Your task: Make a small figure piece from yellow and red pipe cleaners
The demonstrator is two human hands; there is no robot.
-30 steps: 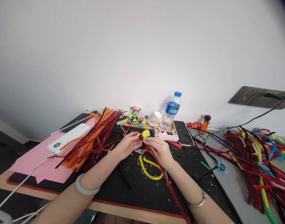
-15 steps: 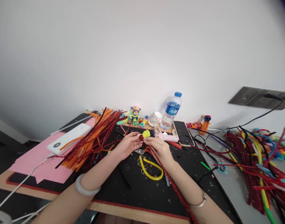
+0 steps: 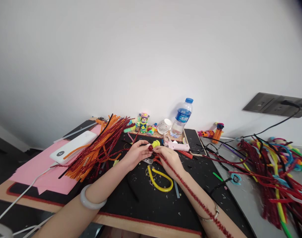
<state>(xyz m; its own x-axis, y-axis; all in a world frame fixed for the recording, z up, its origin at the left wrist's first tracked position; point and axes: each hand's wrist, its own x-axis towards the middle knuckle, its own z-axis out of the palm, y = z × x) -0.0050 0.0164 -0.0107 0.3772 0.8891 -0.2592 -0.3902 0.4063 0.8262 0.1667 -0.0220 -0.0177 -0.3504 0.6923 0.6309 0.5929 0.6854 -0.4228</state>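
Note:
Between the fingertips of my left hand (image 3: 139, 154) is a small yellow and dark red pipe-cleaner piece (image 3: 155, 143), pinched at its red end. My right hand (image 3: 168, 158) meets it from the other side, thumb and forefinger closed on a long red glittery pipe cleaner (image 3: 187, 188). That stem trails back over my right forearm toward the lower right. Both hands hover over the black mat (image 3: 151, 205). Below them lies a bent yellow pipe cleaner (image 3: 165, 189). Where the red stem joins the piece is partly hidden by my fingers.
Orange and red pipe cleaners (image 3: 98, 148) and a white power bank (image 3: 73, 147) lie on pink paper (image 3: 47, 168) at left. A water bottle (image 3: 182, 119), paper cup (image 3: 164, 126), pink glue gun (image 3: 177, 145) and figurine (image 3: 143, 122) are behind. Tangled pipe cleaners (image 3: 269, 178) cover the right.
The trailing red pipe cleaner has shifted from beside my right forearm to lying across it. My right hand has turned slightly; both hands stay at the yellow and red piece.

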